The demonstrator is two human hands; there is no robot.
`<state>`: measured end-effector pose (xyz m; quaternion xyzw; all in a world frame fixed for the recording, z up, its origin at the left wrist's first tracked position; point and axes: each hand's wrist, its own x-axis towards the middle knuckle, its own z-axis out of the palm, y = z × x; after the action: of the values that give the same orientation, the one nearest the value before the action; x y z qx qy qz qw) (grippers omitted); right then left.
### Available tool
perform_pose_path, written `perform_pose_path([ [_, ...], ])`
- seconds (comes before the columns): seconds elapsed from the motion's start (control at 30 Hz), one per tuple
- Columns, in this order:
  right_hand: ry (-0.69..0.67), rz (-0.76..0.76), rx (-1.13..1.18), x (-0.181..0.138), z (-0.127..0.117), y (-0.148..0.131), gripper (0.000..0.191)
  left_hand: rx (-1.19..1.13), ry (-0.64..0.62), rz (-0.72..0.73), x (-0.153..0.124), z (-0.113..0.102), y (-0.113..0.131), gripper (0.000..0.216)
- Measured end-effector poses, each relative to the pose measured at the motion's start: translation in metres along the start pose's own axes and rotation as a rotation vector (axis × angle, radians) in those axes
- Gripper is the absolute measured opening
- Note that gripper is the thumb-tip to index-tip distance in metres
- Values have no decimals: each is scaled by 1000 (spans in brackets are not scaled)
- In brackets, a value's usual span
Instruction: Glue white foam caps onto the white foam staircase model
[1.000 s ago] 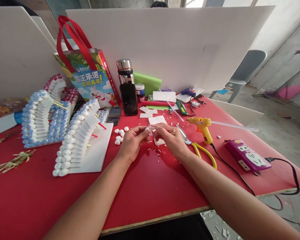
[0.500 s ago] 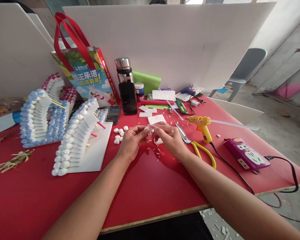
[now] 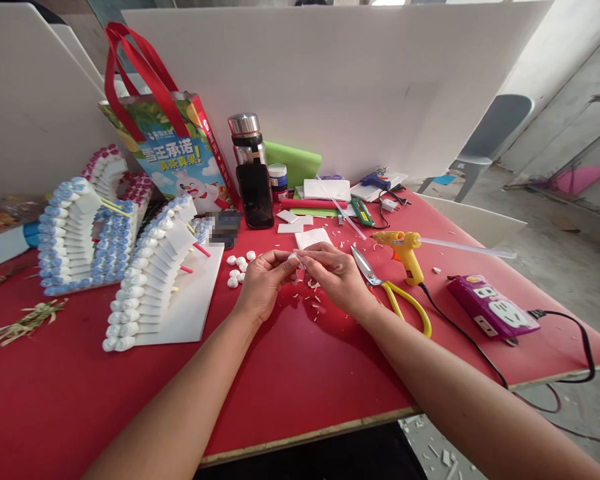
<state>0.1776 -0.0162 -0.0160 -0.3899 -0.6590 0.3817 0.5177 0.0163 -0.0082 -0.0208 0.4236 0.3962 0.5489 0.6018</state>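
A small white piece of paper [image 3: 295,257], partly hidden by fingers, is pinched between my two hands above the red table. My left hand [image 3: 266,279] grips its left side with thumb and forefinger. On its other side, the fingertips of my right hand [image 3: 336,272] are closed on it too. Several rolled white paper balls [image 3: 233,282] lie just left of my left hand. Beyond the hands rests a stack of white paper squares [image 3: 312,238]. White scraps [image 3: 315,307] are scattered beneath my fingers. Scissors [image 3: 395,293] with yellow handles lie right of my right hand.
A yellow glue gun [image 3: 404,252] and a purple power strip [image 3: 495,308] with cords sit at the right. White ball-edged structures [image 3: 153,293] stand left. A phone [image 3: 257,197] leans on a steel flask [image 3: 245,137] behind, beside a gift bag [image 3: 180,157].
My right hand's fingers have shifted slightly and curled more around the white piece. The left hand keeps nearly the same place.
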Motion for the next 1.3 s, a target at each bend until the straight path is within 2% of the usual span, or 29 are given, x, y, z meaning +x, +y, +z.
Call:
perform_pose_path([
  [0.37,-5,-44,-61,-2,0,0,28,-3,-32,9,0,0,3,29],
  [0.8,-39,-188,-206,-4,3,4,42,18,-5,8,0,-1,3,34],
  [1.03,-54,-198,-265,-5,2,4,39,23,-6,5,0,1,3,37],
  [1.3,-61,-251,-441,-7,5,4,40,58,14,19,0,1,3,35],
])
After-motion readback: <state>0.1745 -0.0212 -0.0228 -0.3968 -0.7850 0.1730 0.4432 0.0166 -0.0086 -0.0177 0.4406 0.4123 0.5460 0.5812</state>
